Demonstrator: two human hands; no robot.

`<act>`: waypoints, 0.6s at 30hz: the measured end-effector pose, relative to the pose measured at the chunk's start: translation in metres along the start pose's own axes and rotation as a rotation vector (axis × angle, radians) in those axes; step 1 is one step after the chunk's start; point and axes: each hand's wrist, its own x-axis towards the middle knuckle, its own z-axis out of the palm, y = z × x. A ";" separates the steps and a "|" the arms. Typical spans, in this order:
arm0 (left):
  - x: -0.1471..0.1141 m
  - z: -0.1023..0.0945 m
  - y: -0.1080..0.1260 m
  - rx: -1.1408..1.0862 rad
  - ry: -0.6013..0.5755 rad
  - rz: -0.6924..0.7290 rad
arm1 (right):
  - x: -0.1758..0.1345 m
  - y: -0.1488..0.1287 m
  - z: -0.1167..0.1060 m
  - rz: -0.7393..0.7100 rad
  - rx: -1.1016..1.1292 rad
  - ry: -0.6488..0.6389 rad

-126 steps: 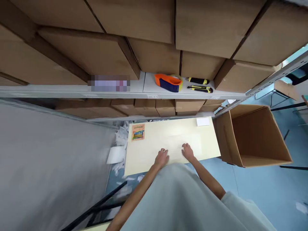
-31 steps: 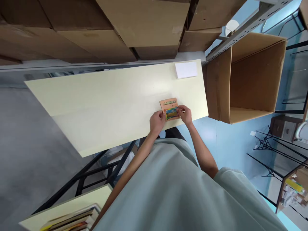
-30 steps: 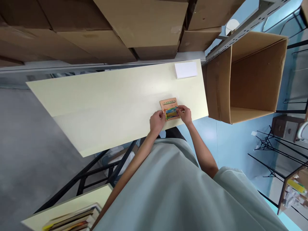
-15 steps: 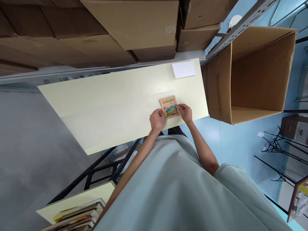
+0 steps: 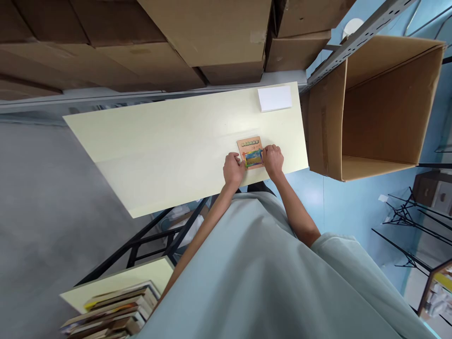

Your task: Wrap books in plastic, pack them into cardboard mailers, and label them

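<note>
A small orange-tan book (image 5: pixel 251 145) with a colourful landscape picture on its cover lies face up on the pale cream tabletop (image 5: pixel 169 146). At its lower left edge is my left hand (image 5: pixel 233 170), fingers curled and thumb on the cover's corner. My right hand (image 5: pixel 274 161) is closed at the book's right edge, its fingertips partly hidden behind the knuckles. Farther back on the same tabletop rests a white rectangular sheet or pad (image 5: pixel 275 98).
A large open cardboard box (image 5: pixel 326 122) stands right of the table beside a metal shelf post (image 5: pixel 356 40). Closed cartons (image 5: pixel 219 33) line the far side. At lower left, a stack of books (image 5: pixel 116 310) sits on another cream board (image 5: pixel 155 273) near black metal legs (image 5: pixel 141 240).
The whole view has shifted slightly. My right hand's fingers have curled in more at the book's right edge, and my left fingers have loosened a little. The book stays on the table.
</note>
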 end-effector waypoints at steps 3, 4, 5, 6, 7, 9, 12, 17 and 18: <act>0.000 0.004 -0.005 -0.059 0.024 0.023 | 0.002 0.000 0.001 -0.037 -0.034 0.007; -0.001 0.005 -0.007 -0.077 0.033 0.028 | 0.003 0.001 0.000 -0.048 -0.028 0.003; -0.001 0.006 -0.008 -0.092 0.043 0.032 | 0.003 0.003 -0.002 -0.058 -0.013 -0.005; -0.001 0.007 -0.009 -0.105 0.052 0.035 | 0.003 0.004 -0.004 -0.069 0.009 -0.017; -0.002 0.008 -0.009 -0.117 0.061 0.038 | 0.003 0.006 -0.007 -0.079 0.037 -0.029; -0.002 0.009 -0.010 -0.141 0.070 0.043 | 0.002 0.007 -0.012 -0.088 0.102 -0.046; -0.004 0.009 -0.010 -0.178 0.080 0.052 | -0.001 0.005 -0.019 -0.054 0.233 -0.058; -0.014 0.002 -0.003 -0.304 0.087 0.194 | -0.013 -0.012 -0.035 0.045 0.430 -0.076; -0.017 0.000 -0.001 -0.345 0.072 0.228 | -0.017 -0.017 -0.038 0.043 0.452 -0.068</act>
